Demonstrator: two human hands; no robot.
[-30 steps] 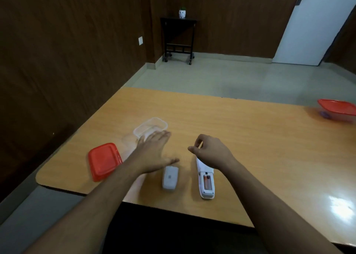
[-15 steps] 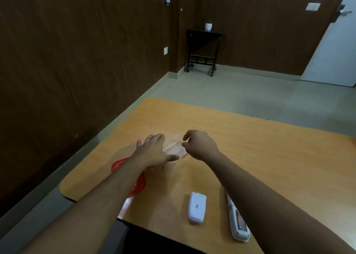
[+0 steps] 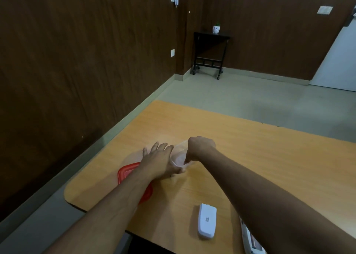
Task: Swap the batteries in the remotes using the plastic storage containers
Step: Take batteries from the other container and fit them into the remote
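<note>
Reaching over the clear rectangular plastic tub (image 3: 178, 158) now, right hand (image 3: 200, 147) has moved up from the open white remote (image 3: 250, 238), fingers curled at the rim (can't tell if pinching a battery), flat left hand (image 3: 159, 160) steadying it, so probably dropping one in.

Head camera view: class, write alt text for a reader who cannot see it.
Both hands meet at a clear plastic container on a wooden table: the left hand lies flat beside it, the right hand curls over its rim. A red lid and a white remote lie nearer.
</note>
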